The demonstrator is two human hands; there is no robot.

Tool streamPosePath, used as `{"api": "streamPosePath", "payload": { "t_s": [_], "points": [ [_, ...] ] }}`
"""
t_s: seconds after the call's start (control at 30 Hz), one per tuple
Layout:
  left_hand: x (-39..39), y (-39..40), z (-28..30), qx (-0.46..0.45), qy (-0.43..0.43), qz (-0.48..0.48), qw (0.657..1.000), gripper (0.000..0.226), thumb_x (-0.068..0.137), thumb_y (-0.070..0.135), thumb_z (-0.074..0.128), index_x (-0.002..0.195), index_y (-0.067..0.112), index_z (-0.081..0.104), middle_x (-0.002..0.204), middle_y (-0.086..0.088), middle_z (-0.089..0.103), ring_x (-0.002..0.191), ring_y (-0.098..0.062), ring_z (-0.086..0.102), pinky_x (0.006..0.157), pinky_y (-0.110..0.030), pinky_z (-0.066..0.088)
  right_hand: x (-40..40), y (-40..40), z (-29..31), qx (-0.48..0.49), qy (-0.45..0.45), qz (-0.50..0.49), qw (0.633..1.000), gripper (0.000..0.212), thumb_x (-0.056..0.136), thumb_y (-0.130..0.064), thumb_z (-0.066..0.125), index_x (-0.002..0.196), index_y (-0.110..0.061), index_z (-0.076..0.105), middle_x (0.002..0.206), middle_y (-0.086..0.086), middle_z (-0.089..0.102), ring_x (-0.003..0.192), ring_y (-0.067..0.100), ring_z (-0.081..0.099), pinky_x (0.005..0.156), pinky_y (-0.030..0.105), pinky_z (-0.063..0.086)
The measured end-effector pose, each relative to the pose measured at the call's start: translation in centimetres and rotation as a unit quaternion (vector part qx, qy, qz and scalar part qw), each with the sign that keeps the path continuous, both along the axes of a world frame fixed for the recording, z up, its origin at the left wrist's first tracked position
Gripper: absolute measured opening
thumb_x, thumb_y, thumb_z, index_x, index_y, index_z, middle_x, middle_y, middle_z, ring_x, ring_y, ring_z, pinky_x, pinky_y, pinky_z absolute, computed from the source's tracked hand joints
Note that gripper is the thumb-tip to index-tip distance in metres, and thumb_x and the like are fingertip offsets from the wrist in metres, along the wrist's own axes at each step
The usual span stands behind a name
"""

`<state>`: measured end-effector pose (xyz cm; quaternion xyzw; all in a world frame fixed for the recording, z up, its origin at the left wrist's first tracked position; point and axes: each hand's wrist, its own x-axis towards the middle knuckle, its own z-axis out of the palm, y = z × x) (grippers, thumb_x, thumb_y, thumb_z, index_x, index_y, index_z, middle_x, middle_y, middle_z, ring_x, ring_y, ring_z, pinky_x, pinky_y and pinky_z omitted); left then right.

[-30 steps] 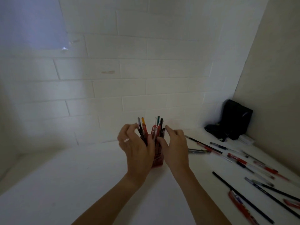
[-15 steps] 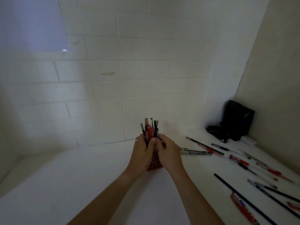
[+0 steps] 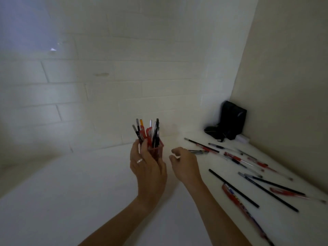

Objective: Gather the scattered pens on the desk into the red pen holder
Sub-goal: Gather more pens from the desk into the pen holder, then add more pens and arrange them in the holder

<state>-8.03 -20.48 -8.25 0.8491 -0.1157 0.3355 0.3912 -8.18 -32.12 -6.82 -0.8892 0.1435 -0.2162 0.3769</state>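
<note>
The red pen holder point(image 3: 156, 151) stands on the white desk with several pens point(image 3: 148, 132) sticking up out of it. My left hand point(image 3: 148, 167) wraps around the holder from the near left and hides most of its body. My right hand point(image 3: 184, 164) hovers just to the right of the holder, apart from it, fingers loosely curled and holding nothing. Several scattered pens point(image 3: 236, 158) lie on the desk to the right, red and black ones, with a long black pen point(image 3: 233, 188) and a red pen point(image 3: 234, 197) nearer to me.
A black pouch point(image 3: 229, 121) leans in the back right corner with a small white object point(image 3: 242, 138) beside it. A white brick wall runs behind the desk and a plain wall closes off the right side.
My right hand has let go of the holder and moved right, toward the scattered pens. My left hand stays on the holder, and the pens in it have spread slightly.
</note>
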Motion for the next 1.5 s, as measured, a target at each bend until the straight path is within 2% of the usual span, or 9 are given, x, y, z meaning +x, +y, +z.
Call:
{"api": "streamPosePath", "payload": {
  "t_s": [0.3, 0.4, 0.53, 0.67, 0.83, 1.1, 1.2, 1.37, 1.5],
  "points": [
    [-2.7, -5.3, -2.9, 0.14, 0.073, -0.297, 0.942, 0.033, 0.08, -0.002, 0.055, 0.102, 0.021, 0.064, 0.109, 0.002, 0.053, 0.105, -0.015, 0.05, 0.089, -0.035, 0.049, -8.6, -10.2, -1.2, -0.181, 0.154, -0.178, 0.955, 0.019, 0.094, -0.017, 0.058, 0.111, -0.016, 0.068, 0.113, 0.003, 0.067, 0.103, 0.018, 0.064, 0.083, 0.027, 0.053],
    [-4.0, -7.1, -3.7, 0.199, 0.044, -0.409, 0.889, 0.043, 0.08, 0.0, 0.049, 0.113, 0.021, 0.067, 0.117, -0.001, 0.058, 0.109, -0.017, 0.053, 0.094, -0.031, 0.048, -10.7, -12.4, -1.4, -0.187, 0.197, -0.183, 0.945, 0.019, 0.09, -0.026, 0.064, 0.103, -0.014, 0.071, 0.105, 0.003, 0.071, 0.098, 0.019, 0.067, 0.076, 0.024, 0.051],
    [-5.5, -9.5, -4.8, 0.256, -0.03, -0.491, 0.832, 0.06, 0.085, 0.001, 0.044, 0.138, 0.026, 0.055, 0.144, -0.002, 0.051, 0.131, -0.02, 0.047, 0.106, -0.03, 0.039, -11.9, -14.7, -2.3, -0.189, 0.21, -0.185, 0.941, 0.019, 0.084, -0.007, 0.059, 0.077, -0.013, 0.076, 0.081, 0.003, 0.074, 0.073, 0.015, 0.069, 0.065, 0.03, 0.06],
    [-6.8, -10.6, -4.3, 0.338, -0.041, -0.51, 0.79, 0.07, 0.087, 0.0, 0.042, 0.148, 0.034, 0.041, 0.159, 0.004, 0.034, 0.147, -0.019, 0.028, 0.111, -0.037, 0.027, -12.7, -16.2, -2.0, -0.156, 0.243, -0.177, 0.941, 0.015, 0.079, -0.002, 0.057, 0.084, -0.007, 0.07, 0.082, 0.006, 0.071, 0.066, 0.015, 0.062, 0.05, 0.026, 0.048],
    [-5.2, -10.1, -4.6, 0.35, -0.039, -0.463, 0.814, 0.048, 0.093, 0.015, 0.039, 0.136, 0.026, 0.057, 0.141, -0.006, 0.057, 0.13, -0.024, 0.053, 0.099, -0.039, 0.048, -13.2, -16.2, -0.7, -0.129, 0.344, -0.136, 0.92, 0.037, 0.084, -0.005, 0.055, 0.058, -0.019, 0.032, 0.058, -0.003, 0.042, 0.047, 0.006, 0.039, 0.036, 0.018, 0.029],
    [-2.7, -8.7, -3.7, 0.309, -0.015, -0.406, 0.86, 0.033, 0.098, 0.017, 0.041, 0.125, 0.017, 0.059, 0.122, -0.004, 0.058, 0.112, -0.021, 0.053, 0.094, -0.037, 0.049, -12.1, -12.1, -0.2, -0.087, 0.296, -0.013, 0.951, 0.045, 0.079, -0.039, 0.073, 0.055, -0.015, 0.044, 0.05, -0.001, 0.043, 0.044, 0.012, 0.039, 0.042, 0.023, 0.028],
    [-2.2, -8.4, -4.2, 0.279, 0.003, -0.398, 0.874, 0.023, 0.097, 0.018, 0.048, 0.117, 0.016, 0.06, 0.117, -0.002, 0.057, 0.108, -0.018, 0.052, 0.093, -0.036, 0.048, -11.2, -10.7, -0.5, -0.066, 0.274, -0.008, 0.959, 0.028, 0.074, -0.033, 0.078, 0.071, -0.009, 0.063, 0.064, 0.005, 0.06, 0.058, 0.017, 0.055, 0.051, 0.026, 0.039],
    [-1.4, -7.5, -4.2, 0.258, 0.013, -0.392, 0.883, 0.024, 0.098, 0.019, 0.05, 0.119, 0.016, 0.06, 0.118, 0.0, 0.055, 0.108, -0.015, 0.049, 0.095, -0.026, 0.044, -9.8, -9.0, -0.2, -0.045, 0.289, -0.023, 0.956, 0.032, 0.071, -0.026, 0.077, 0.065, -0.012, 0.049, 0.059, 0.003, 0.048, 0.051, 0.016, 0.046, 0.045, 0.024, 0.031],
    [-0.9, -6.7, -4.4, 0.246, 0.022, -0.376, 0.893, 0.029, 0.094, 0.013, 0.053, 0.121, 0.015, 0.06, 0.119, 0.0, 0.055, 0.11, -0.013, 0.048, 0.095, -0.02, 0.041, -8.7, -7.7, 0.0, -0.044, 0.296, -0.024, 0.954, 0.032, 0.071, -0.024, 0.079, 0.081, -0.01, 0.052, 0.079, 0.009, 0.058, 0.068, 0.023, 0.056, 0.046, 0.024, 0.033]
  ]
}}
